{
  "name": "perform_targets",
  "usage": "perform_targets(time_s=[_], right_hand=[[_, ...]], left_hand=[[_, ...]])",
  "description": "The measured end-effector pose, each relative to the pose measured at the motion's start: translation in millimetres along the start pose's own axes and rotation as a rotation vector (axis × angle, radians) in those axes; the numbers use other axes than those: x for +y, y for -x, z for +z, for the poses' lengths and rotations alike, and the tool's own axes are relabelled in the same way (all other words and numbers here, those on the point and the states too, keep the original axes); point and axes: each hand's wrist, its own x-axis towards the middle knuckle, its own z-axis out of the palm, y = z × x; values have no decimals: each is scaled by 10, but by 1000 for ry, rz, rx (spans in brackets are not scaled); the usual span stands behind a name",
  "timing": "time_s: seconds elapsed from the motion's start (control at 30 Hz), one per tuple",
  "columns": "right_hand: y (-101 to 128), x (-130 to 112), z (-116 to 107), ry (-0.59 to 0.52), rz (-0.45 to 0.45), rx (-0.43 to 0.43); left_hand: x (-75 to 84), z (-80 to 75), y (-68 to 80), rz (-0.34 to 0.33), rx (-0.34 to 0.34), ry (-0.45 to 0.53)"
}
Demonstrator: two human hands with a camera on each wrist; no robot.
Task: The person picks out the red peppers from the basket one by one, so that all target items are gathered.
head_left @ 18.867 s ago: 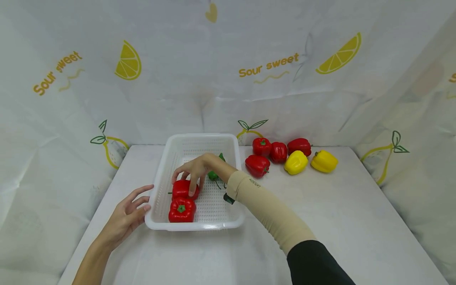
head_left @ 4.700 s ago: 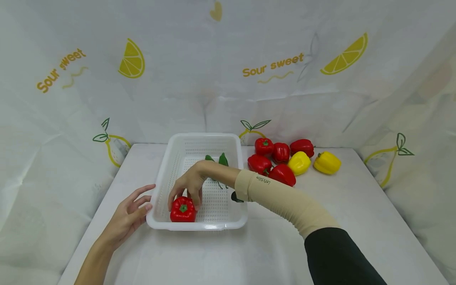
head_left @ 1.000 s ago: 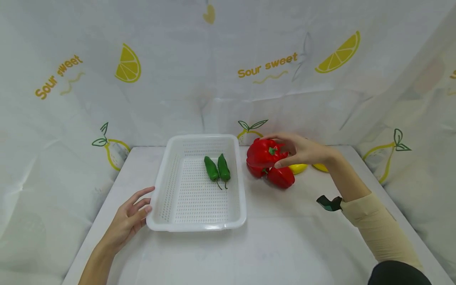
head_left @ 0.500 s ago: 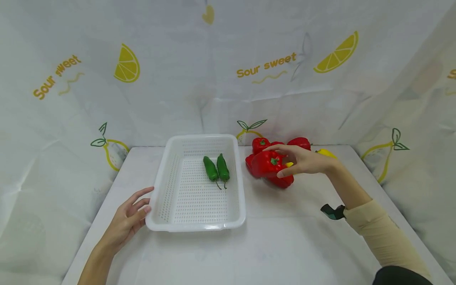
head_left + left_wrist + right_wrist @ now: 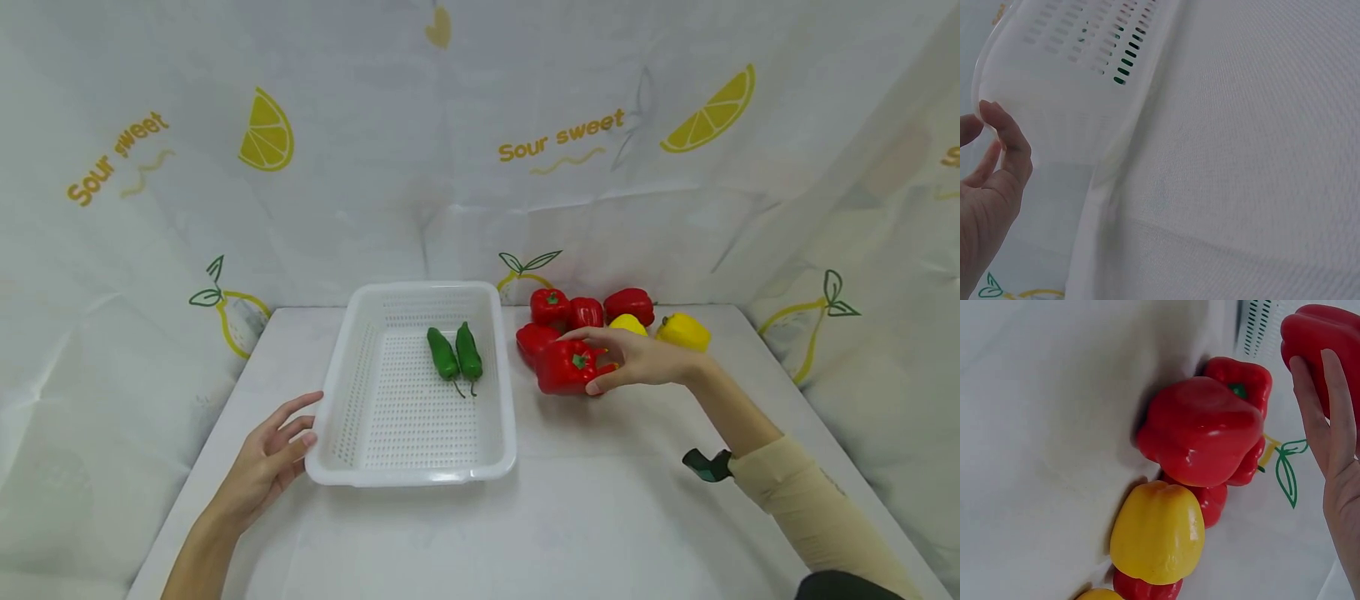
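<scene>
My right hand (image 5: 645,358) grips a red bell pepper (image 5: 561,371) from its right side, low over the table among other red peppers. In the right wrist view two fingers lie along this held pepper (image 5: 1310,334). Beside it a red bell pepper (image 5: 534,340) shows partly, and another behind the hand is mostly hidden. My left hand (image 5: 262,467) has relaxed fingers with the tips touching the left rim of a white perforated basket (image 5: 412,477). Two green chili peppers (image 5: 443,353) lie side by side in the basket, stems toward me.
Along the table's back edge sit several red bell peppers (image 5: 628,305). A yellow bell pepper (image 5: 683,332) lies at the right end, with another yellow one (image 5: 628,324) partly behind my right hand. A white curtain (image 5: 360,200) printed with lemons hangs behind the white table (image 5: 450,550).
Two red bell peppers seen in the basket earlier have left it. During the last second my right hand has lowered its red pepper toward me beside the group. My left hand stays at the rim.
</scene>
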Motion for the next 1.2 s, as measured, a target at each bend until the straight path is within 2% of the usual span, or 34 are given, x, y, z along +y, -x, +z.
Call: perform_targets(time_s=[0.2,0.47,0.93,1.2], right_hand=[[-25,86,65,48,17,-8],[-62,160,156,5,19,-50],[-117,250,286,-35,-15,-180],[-90,272,280,-21,-12,-181]], left_hand=[[2,-7,-2,3,-4,11],[-7,-15,-16,33,-20,8],[-13,-8,-9,23,-13,-1],[-1,-1,-5,32,-23,4]])
